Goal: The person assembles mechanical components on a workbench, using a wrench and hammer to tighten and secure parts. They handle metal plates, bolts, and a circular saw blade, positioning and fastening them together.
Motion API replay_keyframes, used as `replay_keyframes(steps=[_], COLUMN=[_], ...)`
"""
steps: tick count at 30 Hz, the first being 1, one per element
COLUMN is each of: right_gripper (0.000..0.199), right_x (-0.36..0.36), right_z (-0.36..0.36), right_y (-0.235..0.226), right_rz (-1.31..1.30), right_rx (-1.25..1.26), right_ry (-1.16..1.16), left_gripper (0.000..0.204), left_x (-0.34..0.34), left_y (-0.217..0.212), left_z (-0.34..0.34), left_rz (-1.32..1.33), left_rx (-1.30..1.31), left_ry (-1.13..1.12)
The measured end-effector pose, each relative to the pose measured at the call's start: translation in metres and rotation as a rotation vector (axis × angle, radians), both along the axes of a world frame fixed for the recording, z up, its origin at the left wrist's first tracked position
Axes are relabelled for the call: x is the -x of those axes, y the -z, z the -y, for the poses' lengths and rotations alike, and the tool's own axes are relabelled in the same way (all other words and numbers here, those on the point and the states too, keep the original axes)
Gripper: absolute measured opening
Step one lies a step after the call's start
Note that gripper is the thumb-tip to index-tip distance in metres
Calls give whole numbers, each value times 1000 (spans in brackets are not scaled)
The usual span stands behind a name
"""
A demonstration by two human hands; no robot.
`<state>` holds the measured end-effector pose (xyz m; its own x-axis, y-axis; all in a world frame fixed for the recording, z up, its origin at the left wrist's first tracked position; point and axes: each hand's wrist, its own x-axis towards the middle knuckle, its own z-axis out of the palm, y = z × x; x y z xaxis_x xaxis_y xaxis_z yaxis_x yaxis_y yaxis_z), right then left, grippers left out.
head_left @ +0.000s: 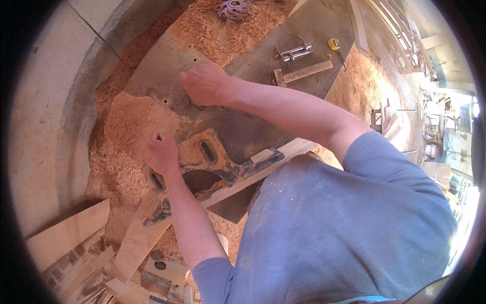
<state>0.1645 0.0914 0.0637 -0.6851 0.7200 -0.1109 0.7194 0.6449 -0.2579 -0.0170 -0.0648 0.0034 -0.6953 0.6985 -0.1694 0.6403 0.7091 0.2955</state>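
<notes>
My left hand (163,154) is closed at the left end of a dust-covered wooden jig (191,151) with oval hand slots and dark edges. Whether it grips a part of the jig or something else is hidden. Farther off, my right hand (205,84) is curled into a fist low over the dark metal table (243,133), between two small bolt holes; nothing shows in its fingers. Along the jig's near side runs a long pale wooden board (298,147), which lies across the table's near edge.
Sawdust (124,119) is heaped on the table's left and far parts. A reddish cutter head (234,9) stands at the far edge. A hammer (308,72), metal rods (294,53) and a yellow tape measure (333,44) lie to the right. Wood offcuts (76,266) fill the lower left.
</notes>
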Motion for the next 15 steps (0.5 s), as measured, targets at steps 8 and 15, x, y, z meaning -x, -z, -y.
replay_keyframes(steps=[8, 15], right_gripper=[24, 26], right_x=[-7, -9], right_z=[-2, -6], right_y=[-20, -13], right_rz=[17, 3], right_rx=[68, 96], right_ry=[-9, 18], left_gripper=[38, 37], left_x=[-6, -2], left_y=[-11, 4], left_z=[-2, -2], left_rz=[-13, -34], left_rx=[28, -2], left_ry=[0, 6])
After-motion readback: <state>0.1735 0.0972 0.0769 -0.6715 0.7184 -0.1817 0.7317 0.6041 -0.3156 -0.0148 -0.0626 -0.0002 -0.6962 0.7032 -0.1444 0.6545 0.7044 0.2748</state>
